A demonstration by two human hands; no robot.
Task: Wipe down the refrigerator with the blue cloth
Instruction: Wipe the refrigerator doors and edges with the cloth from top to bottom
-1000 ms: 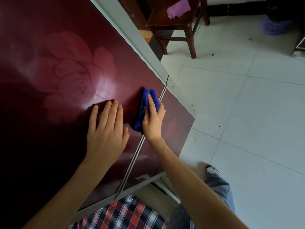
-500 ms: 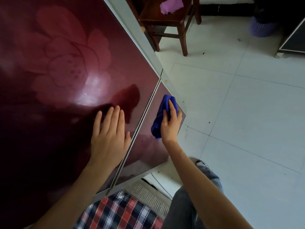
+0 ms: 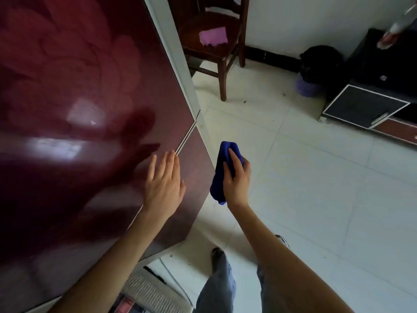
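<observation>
From the head camera, the refrigerator fills the left side, its glossy dark red front printed with a faint flower pattern; a thin seam divides the large upper door from the smaller lower one. The left hand lies with straight fingers, held together, against the front just below that seam; it holds nothing. The right hand has its fingers curled round the blue cloth, which is bunched into a long wad; the cloth sits just beside the right edge of the lower door, over the floor, and whether it touches that edge I cannot quite tell, since the picture is soft there.

To wipe well from here, the cloth should probably go flat against the door or its side edge instead of staying wadded; overlapping strokes from the seam downward would avoid missed strips; the seam's groove likely wants a folded corner run along it; the left hand is better kept on a part yet to be wiped, as the gloss shows prints.

Behind stand a wooden chair with a pink rag on its seat, and a dark cabinet.

No brand, label or writing can be read anywhere; the door shows only the flower.
</observation>
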